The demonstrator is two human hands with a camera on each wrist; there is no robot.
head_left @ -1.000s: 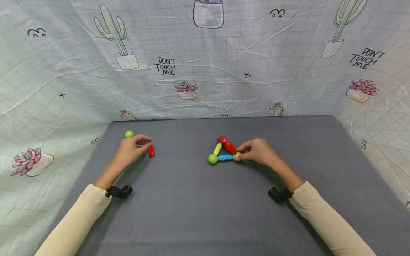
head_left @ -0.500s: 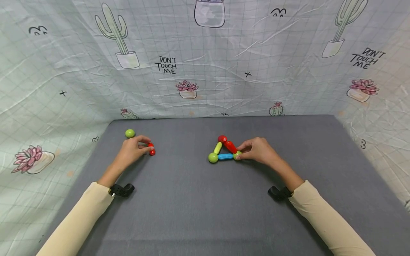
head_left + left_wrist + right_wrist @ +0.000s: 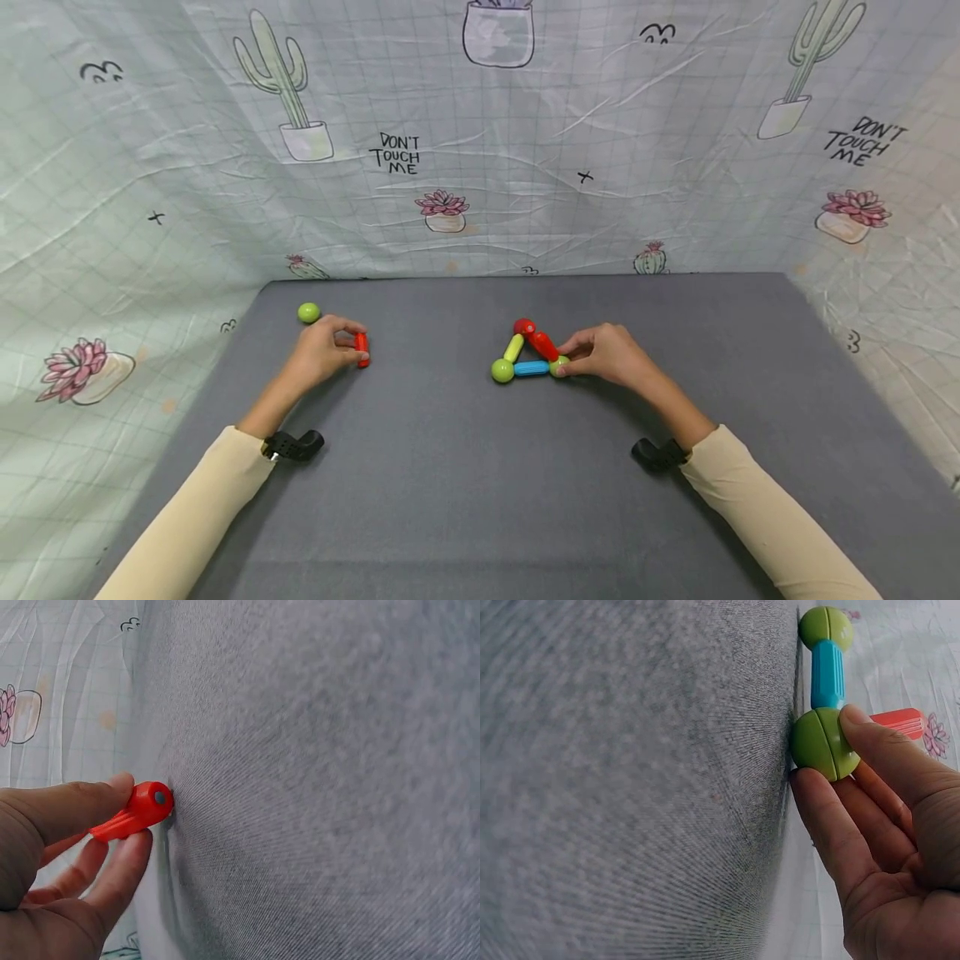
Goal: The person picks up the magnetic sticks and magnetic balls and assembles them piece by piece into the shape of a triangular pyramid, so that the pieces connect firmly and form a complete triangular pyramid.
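My left hand (image 3: 324, 350) pinches a short red magnetic rod (image 3: 362, 350) between thumb and fingers at the table surface. In the left wrist view a grey metal dot shows on the end of the red rod (image 3: 154, 801). My right hand (image 3: 607, 354) holds a green ball (image 3: 821, 742) at the right corner of a triangle of balls and rods. A blue rod (image 3: 532, 368) runs from it to another green ball (image 3: 502, 371). A yellow-green rod (image 3: 513, 347) and a second red rod (image 3: 543, 345) lead up to a red ball (image 3: 524, 327).
A loose green ball (image 3: 308, 312) lies behind my left hand, near the table's back left corner. The grey table (image 3: 450, 475) meets a patterned cloth backdrop (image 3: 480, 150) along its back and sides.
My left hand has closed its thumb and fingers on the red rod, which now stands more squarely in its grasp. The right hand stays at the triangle's corner.
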